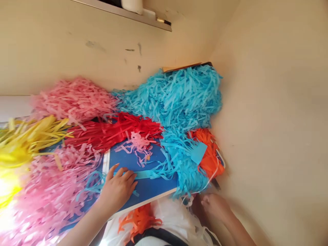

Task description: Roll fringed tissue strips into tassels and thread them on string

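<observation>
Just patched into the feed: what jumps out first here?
The heaps of cut paper strips: a big light-blue pile against the far wall, pink heaps at left, red strips between them and yellow ones at the far left. On the blue board in the middle, the left hand presses flat on a light-blue strip. The right hand sits low beside the board's edge, under orange strips.

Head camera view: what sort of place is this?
Probably a home craft corner. Heaps of cut paper strips, blue, pink and red, cover a blue board against plain walls; the left hand rests on the board.
</observation>
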Action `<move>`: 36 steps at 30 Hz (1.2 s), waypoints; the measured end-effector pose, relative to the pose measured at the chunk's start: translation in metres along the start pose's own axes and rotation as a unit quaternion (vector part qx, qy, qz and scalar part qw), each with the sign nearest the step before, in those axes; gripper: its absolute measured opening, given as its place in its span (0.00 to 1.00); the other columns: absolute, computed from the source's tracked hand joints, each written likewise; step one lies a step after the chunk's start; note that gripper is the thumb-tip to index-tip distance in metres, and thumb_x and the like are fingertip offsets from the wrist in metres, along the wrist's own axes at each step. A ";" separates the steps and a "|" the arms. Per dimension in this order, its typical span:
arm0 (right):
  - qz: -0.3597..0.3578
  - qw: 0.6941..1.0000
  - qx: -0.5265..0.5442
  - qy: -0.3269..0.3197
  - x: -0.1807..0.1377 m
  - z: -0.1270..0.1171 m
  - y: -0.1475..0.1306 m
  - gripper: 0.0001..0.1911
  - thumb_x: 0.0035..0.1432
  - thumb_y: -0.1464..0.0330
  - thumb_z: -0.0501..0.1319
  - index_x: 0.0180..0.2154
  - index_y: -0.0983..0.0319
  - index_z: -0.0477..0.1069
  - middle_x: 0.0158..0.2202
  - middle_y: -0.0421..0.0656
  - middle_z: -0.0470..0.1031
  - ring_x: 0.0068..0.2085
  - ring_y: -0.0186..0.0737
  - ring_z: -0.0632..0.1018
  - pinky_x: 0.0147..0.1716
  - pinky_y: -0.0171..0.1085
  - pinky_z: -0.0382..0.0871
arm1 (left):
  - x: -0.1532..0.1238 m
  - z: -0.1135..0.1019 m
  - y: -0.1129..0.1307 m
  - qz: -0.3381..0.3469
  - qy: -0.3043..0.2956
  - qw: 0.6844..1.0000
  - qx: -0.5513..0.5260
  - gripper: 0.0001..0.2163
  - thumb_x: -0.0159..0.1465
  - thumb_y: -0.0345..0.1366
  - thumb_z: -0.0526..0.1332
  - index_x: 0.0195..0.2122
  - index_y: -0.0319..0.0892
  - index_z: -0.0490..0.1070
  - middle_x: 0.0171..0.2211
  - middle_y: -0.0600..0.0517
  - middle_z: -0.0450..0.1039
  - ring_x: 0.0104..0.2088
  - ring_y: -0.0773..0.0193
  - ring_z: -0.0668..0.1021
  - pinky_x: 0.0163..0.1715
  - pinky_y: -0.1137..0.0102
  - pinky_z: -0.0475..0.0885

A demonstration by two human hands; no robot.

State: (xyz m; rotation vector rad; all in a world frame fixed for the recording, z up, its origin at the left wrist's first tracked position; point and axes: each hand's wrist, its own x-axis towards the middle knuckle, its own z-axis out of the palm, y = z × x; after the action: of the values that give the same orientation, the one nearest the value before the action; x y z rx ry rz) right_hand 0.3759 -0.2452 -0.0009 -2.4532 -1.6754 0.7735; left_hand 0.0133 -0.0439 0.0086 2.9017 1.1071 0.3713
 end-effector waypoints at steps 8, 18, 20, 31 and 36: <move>-0.487 0.862 0.010 0.141 0.058 0.025 -0.180 0.12 0.68 0.74 0.53 0.46 0.62 0.73 0.44 0.46 0.78 0.47 0.39 0.75 0.50 0.39 0.66 | 0.000 -0.004 0.011 -0.070 -0.017 0.997 -0.014 0.08 0.67 0.38 0.60 0.38 0.46 0.79 0.38 0.50 0.81 0.45 0.52 0.77 0.60 0.46 0.58; -0.530 0.816 -0.162 0.168 0.122 0.044 -0.207 0.12 0.65 0.76 0.56 0.29 0.62 0.71 0.29 0.42 0.74 0.33 0.39 0.71 0.36 0.42 0.56 | -0.007 0.006 0.010 -0.103 0.012 0.994 -0.040 0.07 0.63 0.41 0.65 0.37 0.45 0.78 0.35 0.51 0.80 0.43 0.54 0.77 0.61 0.48 0.56; -0.524 0.825 -0.147 0.149 0.126 0.041 -0.211 0.11 0.64 0.75 0.57 0.29 0.62 0.71 0.29 0.41 0.75 0.34 0.39 0.71 0.37 0.42 0.56 | -0.005 0.005 0.010 -0.102 0.012 0.994 -0.041 0.08 0.62 0.43 0.66 0.37 0.44 0.78 0.34 0.51 0.79 0.43 0.53 0.76 0.61 0.47 0.55; -0.489 0.845 -0.101 0.193 0.120 0.046 -0.208 0.10 0.65 0.72 0.59 0.29 0.61 0.71 0.28 0.40 0.74 0.33 0.39 0.70 0.37 0.42 0.54 | -0.022 0.024 0.006 -0.082 0.097 0.992 -0.011 0.07 0.66 0.28 0.59 0.37 0.45 0.77 0.34 0.53 0.80 0.42 0.56 0.77 0.59 0.51 0.56; -0.471 0.861 -0.001 0.195 0.128 0.047 -0.184 0.09 0.66 0.71 0.61 0.31 0.58 0.74 0.29 0.38 0.76 0.33 0.36 0.70 0.38 0.40 0.55 | -0.040 0.020 -0.005 -0.109 0.100 0.987 -0.066 0.08 0.68 0.31 0.60 0.39 0.51 0.77 0.36 0.55 0.81 0.41 0.57 0.78 0.55 0.52 0.57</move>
State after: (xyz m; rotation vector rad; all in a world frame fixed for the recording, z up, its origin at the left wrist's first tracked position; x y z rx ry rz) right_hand 0.2336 -0.0677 -0.0271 -1.3026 -2.2772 0.1190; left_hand -0.0142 -0.0648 -0.0201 2.6413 1.3531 0.7088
